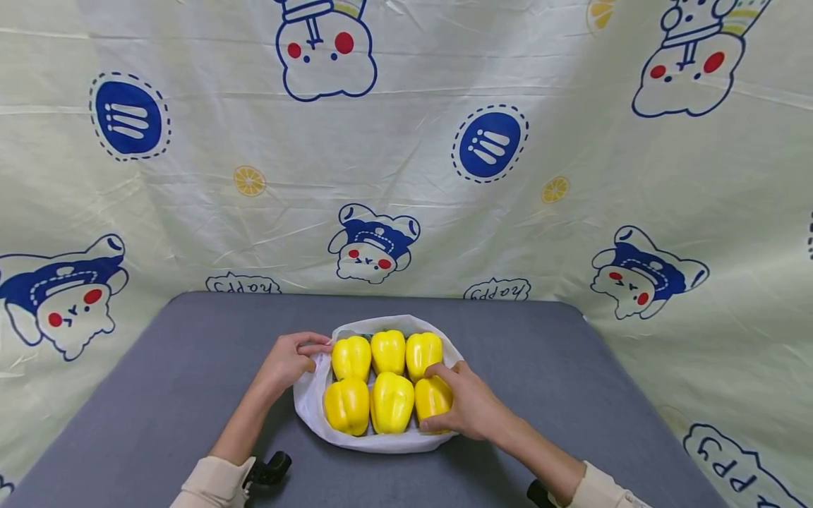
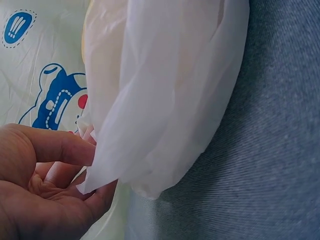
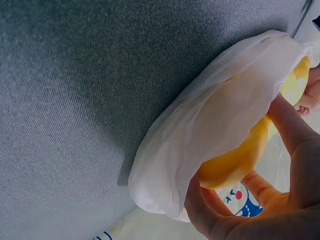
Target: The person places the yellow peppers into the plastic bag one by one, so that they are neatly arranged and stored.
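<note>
Several yellow bell peppers (image 1: pixel 392 402) lie in two rows inside a thin white plastic bag (image 1: pixel 375 443), whose mouth is spread wide around them. At the bag's left edge, my left hand (image 1: pixel 289 363) pinches the rim. In the left wrist view the thin film (image 2: pixel 135 125) runs between the thumb and fingers of that hand (image 2: pixel 50 185). Around the front right bell pepper (image 1: pixel 433 396), my right hand (image 1: pixel 473 402) curls its thumb and fingers. The right wrist view shows that hand (image 3: pixel 265 200) on the pepper (image 3: pixel 235 162), whose lower part sits behind the bag's side.
The bag stands on a grey cloth-covered table (image 1: pixel 209 381). Behind it hangs a pale curtain (image 1: pixel 406 169) printed with cartoon bears and orange slices. Black straps with camera mounts (image 1: pixel 269 469) sit at both wrists.
</note>
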Demonstrator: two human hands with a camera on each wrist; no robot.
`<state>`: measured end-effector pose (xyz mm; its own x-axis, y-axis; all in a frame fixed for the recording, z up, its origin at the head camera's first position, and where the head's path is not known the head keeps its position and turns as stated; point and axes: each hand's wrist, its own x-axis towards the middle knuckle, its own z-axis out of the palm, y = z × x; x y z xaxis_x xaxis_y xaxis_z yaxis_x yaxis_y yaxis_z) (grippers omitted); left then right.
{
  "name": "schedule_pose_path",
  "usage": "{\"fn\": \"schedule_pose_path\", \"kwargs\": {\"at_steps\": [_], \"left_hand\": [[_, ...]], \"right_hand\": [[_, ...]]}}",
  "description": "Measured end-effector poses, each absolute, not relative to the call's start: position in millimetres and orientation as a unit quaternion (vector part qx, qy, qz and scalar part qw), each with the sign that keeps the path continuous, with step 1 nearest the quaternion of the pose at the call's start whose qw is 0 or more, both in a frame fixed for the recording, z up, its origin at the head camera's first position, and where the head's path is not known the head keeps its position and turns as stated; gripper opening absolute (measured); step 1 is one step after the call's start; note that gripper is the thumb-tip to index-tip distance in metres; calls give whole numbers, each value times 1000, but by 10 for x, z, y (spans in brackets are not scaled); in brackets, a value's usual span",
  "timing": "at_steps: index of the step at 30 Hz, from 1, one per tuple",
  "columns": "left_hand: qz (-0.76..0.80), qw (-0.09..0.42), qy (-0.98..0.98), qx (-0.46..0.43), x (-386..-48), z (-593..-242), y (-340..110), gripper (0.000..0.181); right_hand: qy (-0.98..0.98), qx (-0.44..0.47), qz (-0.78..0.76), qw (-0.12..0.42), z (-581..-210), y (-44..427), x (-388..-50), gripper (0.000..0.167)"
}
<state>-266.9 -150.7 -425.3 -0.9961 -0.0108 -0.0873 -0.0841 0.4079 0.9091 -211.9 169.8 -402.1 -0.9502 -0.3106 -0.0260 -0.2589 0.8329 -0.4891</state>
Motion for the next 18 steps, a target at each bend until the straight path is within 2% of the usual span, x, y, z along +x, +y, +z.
{"fn": "schedule_pose_path", "kwargs": {"at_steps": [13,18], "left_hand": [[521,46,852,-18,-2646,-4146,-1544,44],[505,50,862,-11,-2616,-4068,-1587,34]], "right_hand": [[964,-150,-213,57,-3933,1711,-2108,69],[970,-125,-205,29,-3850,1763,-2142,65]]}}
